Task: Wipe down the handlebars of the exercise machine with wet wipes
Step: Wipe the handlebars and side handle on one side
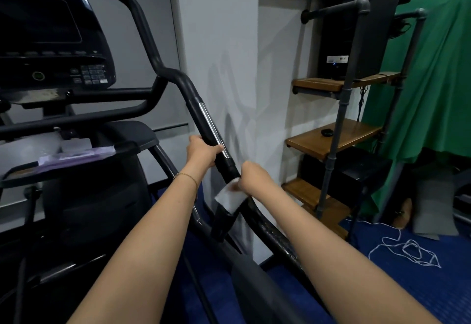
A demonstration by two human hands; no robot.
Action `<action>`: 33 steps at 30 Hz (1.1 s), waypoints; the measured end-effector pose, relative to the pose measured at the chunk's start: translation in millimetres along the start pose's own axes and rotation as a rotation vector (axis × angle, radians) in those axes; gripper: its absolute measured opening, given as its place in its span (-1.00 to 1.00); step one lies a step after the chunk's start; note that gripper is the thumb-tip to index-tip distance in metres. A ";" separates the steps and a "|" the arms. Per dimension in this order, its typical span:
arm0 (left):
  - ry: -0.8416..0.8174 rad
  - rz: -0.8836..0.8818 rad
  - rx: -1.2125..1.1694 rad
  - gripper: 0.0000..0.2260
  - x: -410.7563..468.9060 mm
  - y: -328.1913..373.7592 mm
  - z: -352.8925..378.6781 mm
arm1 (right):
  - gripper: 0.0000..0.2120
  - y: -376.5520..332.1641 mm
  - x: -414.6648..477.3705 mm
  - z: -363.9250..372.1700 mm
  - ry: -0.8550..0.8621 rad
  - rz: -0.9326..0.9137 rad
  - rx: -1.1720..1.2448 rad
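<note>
The black right handlebar [190, 89] of the exercise machine slopes down from upper left to lower right, with a silver sensor strip [210, 123] along it. My left hand [202, 153] grips the bar just below that strip. Lower on the same bar my right hand [252, 177] is closed on a white wet wipe [229, 197], pressing it against the bar; the wipe hangs down beneath my fingers.
The machine's console [51, 38] stands at upper left above a tray [130, 145] holding a purple wipes pack [76, 156]. A white wall corner [224, 56] is just behind the bar. A pipe-and-wood shelf [331, 137], green cloth [438, 81] and a white cord [407, 249] on blue floor lie right.
</note>
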State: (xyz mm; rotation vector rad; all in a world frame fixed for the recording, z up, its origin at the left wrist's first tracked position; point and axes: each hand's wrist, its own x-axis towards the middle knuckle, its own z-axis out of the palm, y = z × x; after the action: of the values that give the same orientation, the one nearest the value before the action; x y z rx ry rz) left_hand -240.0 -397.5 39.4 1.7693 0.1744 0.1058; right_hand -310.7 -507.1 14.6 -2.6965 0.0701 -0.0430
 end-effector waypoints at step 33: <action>-0.012 0.027 0.049 -0.72 -61.1 -61.7 24.4 | -0.61 40.3 -40.8 16.2 -0.204 0.149 -0.126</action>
State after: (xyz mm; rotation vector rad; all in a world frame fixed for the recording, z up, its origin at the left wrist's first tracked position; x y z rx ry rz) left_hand -299.7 -419.6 -24.5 1.8207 0.1455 0.1118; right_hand -352.5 -534.2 -18.2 -2.7964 0.2173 0.2900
